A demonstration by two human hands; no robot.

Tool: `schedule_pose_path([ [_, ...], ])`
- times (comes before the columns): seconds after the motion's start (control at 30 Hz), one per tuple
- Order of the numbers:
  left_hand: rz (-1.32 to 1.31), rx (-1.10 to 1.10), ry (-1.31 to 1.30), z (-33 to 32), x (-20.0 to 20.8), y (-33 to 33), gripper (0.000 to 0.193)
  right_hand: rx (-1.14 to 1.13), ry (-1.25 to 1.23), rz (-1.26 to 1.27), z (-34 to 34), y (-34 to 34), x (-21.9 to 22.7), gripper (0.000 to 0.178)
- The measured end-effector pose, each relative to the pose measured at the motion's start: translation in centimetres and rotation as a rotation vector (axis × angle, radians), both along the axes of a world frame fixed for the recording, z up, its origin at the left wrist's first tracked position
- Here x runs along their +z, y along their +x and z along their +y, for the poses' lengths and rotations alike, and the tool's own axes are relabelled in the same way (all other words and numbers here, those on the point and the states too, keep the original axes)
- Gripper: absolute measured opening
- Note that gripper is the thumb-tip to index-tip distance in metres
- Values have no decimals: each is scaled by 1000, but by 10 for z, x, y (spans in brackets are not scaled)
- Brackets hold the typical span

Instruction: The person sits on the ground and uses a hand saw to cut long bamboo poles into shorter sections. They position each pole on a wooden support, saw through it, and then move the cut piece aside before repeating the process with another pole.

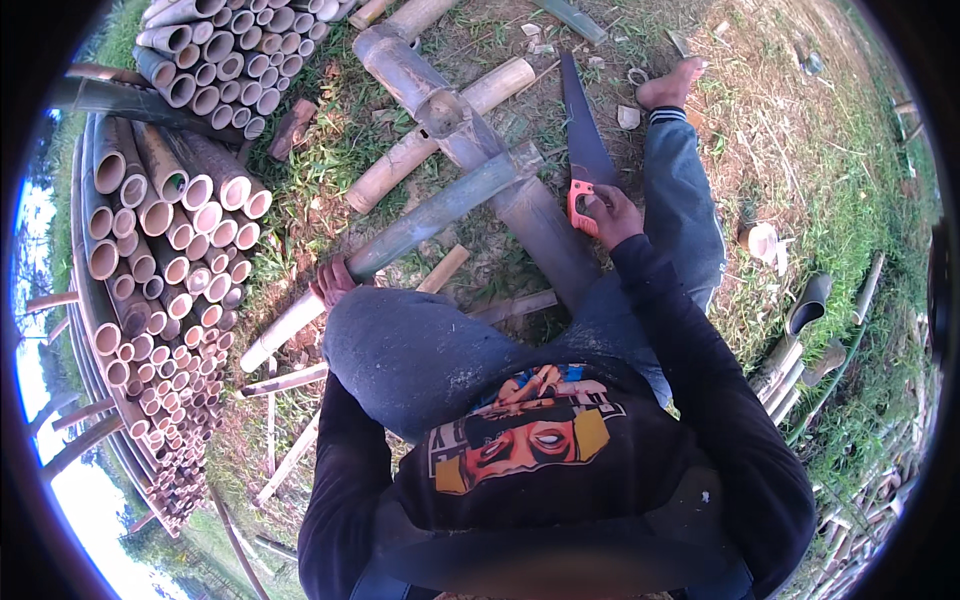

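Lettering marks the black shirt; right hand grips saw, left hand bamboo pole.

We see bright daylight dappling the grass, glare whitening the sky, and curved fisheye edges darkening to black.

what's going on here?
A person seated outdoors has their left hand around a long bamboo pole, which lies across a thicker bamboo trunk. Their right hand holds a handsaw by its orange handle, blade pointing away from the body. The blade is beside the pole's far end, not on it. Bamboo lengths are stacked off to the left.
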State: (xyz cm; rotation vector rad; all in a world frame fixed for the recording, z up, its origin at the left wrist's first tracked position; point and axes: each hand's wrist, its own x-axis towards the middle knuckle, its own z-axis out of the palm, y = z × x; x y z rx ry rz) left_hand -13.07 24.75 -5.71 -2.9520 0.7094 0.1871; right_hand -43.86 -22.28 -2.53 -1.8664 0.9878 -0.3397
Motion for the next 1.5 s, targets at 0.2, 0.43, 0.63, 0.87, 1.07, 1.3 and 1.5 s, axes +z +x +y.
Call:
schedule_pose_path([
  [0.2,201,-293,48,-101,118,58,85,143,-187,-93,38,23,23,42],
  [0.43,311,-460,-112,-386,253,78,103,190,813,-487,168,210,87,86],
  [0.63,359,-566,-562,-412,308,80,112,-314,768,-920,75,327,98,77],
  [0.87,936,-262,-663,-226,312,79,98,-443,657,-629,-102,309,87,84],
  [1.07,1270,-79,-788,-233,261,35,105,-441,464,-676,-90,305,96,90],
  [1.3,1500,-53,-771,-274,247,-25,88,-446,498,-400,-97,286,74,85],
  [1.5,1367,-30,-769,-272,245,-61,79,-187,404,-730,-88,272,108,73],
])
